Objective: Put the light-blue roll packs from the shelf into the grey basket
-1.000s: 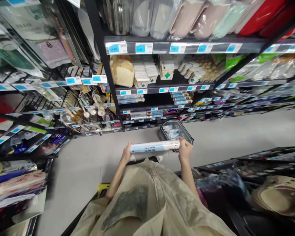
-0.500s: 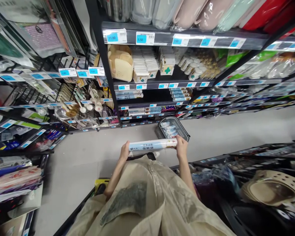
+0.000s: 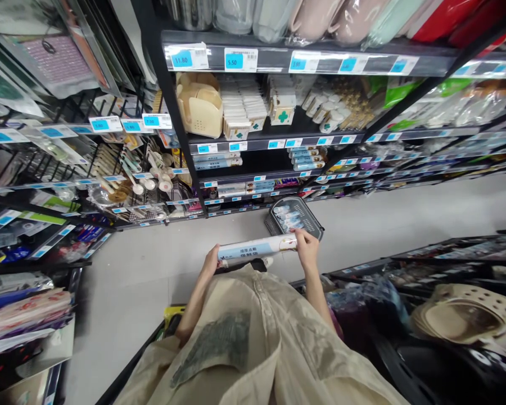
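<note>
Where: A shop aisle, with a person in a beige smock (image 3: 253, 349) facing tall black shelving (image 3: 175, 121) across a grey floor (image 3: 405, 214).

In hand: A long roll (image 3: 257, 249) in a white-and-blue printed wrapper is held nearly level in front of the body. It hangs clear above the floor and on the near side of a dark basket (image 3: 271, 224).

Left hand: The left hand (image 3: 212, 263) cups the roll's left end, with the palm against the end and the fingers curled round it.

Right hand: The right hand (image 3: 307, 247) is closed round the right end, with the fingers wrapped over the top of the tube.

How it handles: The roll looks light and is probably stiff along its length, since it bridges both hands without sagging. The glossy wrapper looks slick, so a one-handed hold at mid-length might slip. The two ends give the surest purchase. A hard squeeze at the middle could dent it.

On the floor: The basket stands just beyond the right hand and holds several similar rolls (image 3: 287, 214) side by side.

On the shelves: More such rolls (image 3: 306, 158) lie on a middle shelf. Beige holders (image 3: 200, 107) and small boxes sit one shelf higher, and blue price tags (image 3: 234, 59) line the shelf edges.
</note>
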Demonstrator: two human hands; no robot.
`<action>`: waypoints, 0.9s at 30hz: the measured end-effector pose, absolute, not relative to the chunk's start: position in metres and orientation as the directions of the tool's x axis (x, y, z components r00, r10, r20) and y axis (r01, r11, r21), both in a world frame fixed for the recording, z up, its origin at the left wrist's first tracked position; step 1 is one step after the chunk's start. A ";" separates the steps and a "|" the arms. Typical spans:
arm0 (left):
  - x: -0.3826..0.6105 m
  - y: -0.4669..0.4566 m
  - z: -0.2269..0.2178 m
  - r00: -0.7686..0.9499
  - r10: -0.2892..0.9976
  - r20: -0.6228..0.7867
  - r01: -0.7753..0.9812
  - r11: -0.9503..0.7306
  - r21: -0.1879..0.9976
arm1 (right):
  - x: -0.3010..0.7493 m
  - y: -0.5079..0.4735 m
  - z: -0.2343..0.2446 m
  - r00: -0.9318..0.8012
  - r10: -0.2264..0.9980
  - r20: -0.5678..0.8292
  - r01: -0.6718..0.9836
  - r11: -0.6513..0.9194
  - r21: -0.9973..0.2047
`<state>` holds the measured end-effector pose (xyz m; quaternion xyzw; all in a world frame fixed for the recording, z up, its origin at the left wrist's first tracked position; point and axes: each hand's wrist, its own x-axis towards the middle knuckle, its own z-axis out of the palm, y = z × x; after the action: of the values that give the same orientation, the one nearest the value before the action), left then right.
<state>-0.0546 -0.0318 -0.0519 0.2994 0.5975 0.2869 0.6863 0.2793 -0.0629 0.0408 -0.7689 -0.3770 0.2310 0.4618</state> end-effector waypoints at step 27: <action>-0.059 -0.006 -0.047 0.013 0.863 -0.505 -0.167 0.500 0.850 | 0.269 -0.054 0.024 0.639 0.769 0.006 0.384 -0.312 -0.869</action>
<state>-0.0588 -0.0057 -0.0475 0.3011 0.5781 0.3990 0.6449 0.2686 -0.0541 0.0236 -0.7819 -0.3685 0.2111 0.4564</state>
